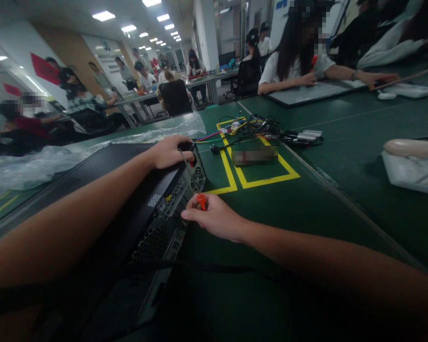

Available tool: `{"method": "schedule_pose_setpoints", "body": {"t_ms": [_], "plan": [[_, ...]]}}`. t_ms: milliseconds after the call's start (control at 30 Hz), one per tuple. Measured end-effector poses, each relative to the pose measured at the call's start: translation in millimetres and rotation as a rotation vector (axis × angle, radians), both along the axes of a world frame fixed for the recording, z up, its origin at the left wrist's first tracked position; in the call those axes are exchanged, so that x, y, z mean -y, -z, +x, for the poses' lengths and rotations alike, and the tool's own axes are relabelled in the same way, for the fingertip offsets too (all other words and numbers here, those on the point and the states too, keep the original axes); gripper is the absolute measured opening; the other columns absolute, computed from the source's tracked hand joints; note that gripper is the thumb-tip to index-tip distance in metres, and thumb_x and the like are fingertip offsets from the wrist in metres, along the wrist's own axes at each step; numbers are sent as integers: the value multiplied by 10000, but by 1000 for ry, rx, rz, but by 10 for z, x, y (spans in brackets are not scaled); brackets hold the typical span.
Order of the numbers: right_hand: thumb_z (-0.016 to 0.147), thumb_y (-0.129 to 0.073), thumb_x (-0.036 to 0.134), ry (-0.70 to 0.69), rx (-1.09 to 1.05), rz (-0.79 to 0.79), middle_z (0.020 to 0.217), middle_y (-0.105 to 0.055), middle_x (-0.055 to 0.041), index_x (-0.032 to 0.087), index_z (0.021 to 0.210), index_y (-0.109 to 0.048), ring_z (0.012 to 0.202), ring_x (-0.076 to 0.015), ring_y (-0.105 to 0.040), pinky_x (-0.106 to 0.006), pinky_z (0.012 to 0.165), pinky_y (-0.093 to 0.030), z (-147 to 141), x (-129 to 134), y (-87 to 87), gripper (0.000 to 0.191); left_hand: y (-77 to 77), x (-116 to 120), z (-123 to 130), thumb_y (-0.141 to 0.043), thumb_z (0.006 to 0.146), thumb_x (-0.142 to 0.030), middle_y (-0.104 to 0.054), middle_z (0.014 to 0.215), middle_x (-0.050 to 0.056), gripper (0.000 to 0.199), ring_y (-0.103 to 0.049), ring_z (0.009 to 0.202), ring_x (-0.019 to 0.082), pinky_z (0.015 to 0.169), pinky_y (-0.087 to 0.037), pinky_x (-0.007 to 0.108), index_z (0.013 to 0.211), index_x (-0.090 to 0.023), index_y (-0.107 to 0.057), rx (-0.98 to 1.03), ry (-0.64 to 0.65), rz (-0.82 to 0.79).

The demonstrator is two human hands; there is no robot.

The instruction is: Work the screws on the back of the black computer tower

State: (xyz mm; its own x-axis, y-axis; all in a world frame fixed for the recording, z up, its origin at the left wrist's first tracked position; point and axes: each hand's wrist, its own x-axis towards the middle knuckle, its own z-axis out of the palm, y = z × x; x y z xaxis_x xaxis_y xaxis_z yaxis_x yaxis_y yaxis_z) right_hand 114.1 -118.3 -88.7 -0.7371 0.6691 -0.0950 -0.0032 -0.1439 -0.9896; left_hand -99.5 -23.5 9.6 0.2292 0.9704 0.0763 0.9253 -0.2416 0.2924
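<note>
A black computer case [128, 175] lies on its side on the green table, its metal back panel with vents and a round fan grille facing right. My left hand [173, 153] rests on the far corner of the case, fingers bent over the edge near the fan grille, with a small red-orange item by the fingertips. My right hand [216, 216] is closed round an orange tool [201, 201], its fingertips close to the back panel. The tool's far end is hidden by my fingers.
Clear plastic wrap [39, 164] lies behind the case. A tangle of cables [260, 127] sits beyond, near yellow tape [271, 179]. A white box [409, 171] stands at right. Across the table, a person's arms rest by a flat panel [313, 92]. A dark strap crosses the foreground.
</note>
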Motion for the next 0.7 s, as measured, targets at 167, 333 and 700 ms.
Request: {"method": "schedule_pose_setpoints", "body": {"t_ms": [167, 333, 700], "plan": [[920, -678, 265, 83, 83, 328, 774, -513, 56, 235, 908, -509, 732, -150, -476, -307, 708, -368, 427, -45, 195, 172, -30, 37, 14, -614, 740, -601, -744, 1193, 131, 701, -661, 1115, 359, 1021, -527, 481, 1238, -122, -730, -38, 6, 1], [1032, -534, 279, 34, 139, 502, 778, -529, 42, 234, 980, -513, 711, -164, -500, -320, 720, -370, 644, -5, 307, 72, -68, -23, 54, -585, 751, -584, -752, 1169, 117, 635, -671, 1091, 348, 995, -528, 473, 1208, -170, -736, -111, 8, -29], [1099, -589, 306, -53, 95, 796, 1126, -729, -72, 223, 1302, -714, 986, -215, -661, -374, 924, -524, 631, 90, 417, 252, 30, -101, 225, -568, 799, -508, -792, 1032, 125, 482, -705, 1005, 336, 932, -536, 460, 1027, -172, -828, -49, -67, 25]]}}
